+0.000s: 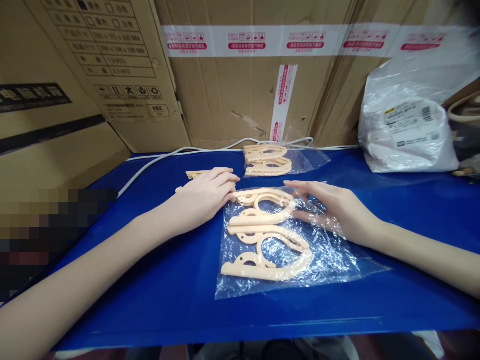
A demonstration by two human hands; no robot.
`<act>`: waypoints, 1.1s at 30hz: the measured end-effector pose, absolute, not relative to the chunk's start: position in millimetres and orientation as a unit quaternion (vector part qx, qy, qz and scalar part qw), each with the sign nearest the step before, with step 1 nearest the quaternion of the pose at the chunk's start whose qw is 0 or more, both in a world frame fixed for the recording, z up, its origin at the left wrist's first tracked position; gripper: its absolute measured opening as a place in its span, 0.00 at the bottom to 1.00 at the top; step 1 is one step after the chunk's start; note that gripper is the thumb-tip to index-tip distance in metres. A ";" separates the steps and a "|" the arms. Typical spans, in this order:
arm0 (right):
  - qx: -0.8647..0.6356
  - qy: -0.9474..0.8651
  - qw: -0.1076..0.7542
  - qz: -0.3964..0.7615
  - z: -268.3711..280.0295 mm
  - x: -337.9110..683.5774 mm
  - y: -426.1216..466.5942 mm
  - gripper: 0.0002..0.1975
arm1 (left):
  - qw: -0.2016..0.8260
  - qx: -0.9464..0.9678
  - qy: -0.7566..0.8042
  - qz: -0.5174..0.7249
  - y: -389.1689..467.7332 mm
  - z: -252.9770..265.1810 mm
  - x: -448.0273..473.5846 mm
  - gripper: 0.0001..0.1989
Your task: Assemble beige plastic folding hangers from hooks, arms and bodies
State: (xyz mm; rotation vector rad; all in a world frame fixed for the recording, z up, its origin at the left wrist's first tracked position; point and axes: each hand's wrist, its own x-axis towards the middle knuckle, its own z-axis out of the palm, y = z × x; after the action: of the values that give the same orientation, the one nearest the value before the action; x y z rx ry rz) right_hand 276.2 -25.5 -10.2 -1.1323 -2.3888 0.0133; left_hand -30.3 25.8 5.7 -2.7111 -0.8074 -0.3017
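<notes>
Two folded beige plastic hangers (270, 272) lie flat inside a clear plastic bag (337, 260) in front of me. My left hand (210, 195) is at the bag's upper left corner, its fingers together and bent over a loose folding hanger (180, 190) that pokes out on both sides; the hand covers most of it. More loose beige hangers (193, 174) show just behind that hand. On the bag's upper right side, my right hand (330, 205) has thumb and fingers apart, touching the film near the hangers' curved ends. Some right fingertips are hidden by shiny plastic.
Behind them lies a second clear bag with beige hangers (268, 167). A white cable (150, 162) runs along the back of the blue table (168, 305). Cardboard boxes (232, 90) wall off the back and left. At back right stands a white plastic package (408, 135).
</notes>
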 end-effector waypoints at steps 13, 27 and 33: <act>-0.405 -0.882 0.239 -0.014 -10.8 276.5 -26.1 0.25 | -0.007 -0.940 -0.321 -0.113 -0.4 34.6 -35.0 0.13; -0.388 -0.889 0.239 -0.050 -10.7 275.1 -26.2 0.23 | -0.073 -0.935 -0.344 -0.047 -4.2 40.8 -34.1 0.13; -0.366 -0.897 0.234 -0.086 -7.9 274.5 -27.6 0.22 | -0.119 -0.927 -0.355 -0.029 -4.2 42.0 -34.1 0.15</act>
State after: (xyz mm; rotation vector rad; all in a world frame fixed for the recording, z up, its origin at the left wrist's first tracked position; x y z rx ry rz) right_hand 274.5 -27.6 -7.9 -1.0051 -2.4619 -0.2354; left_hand -34.1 -4.2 42.0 -3.1553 -1.2103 -0.1002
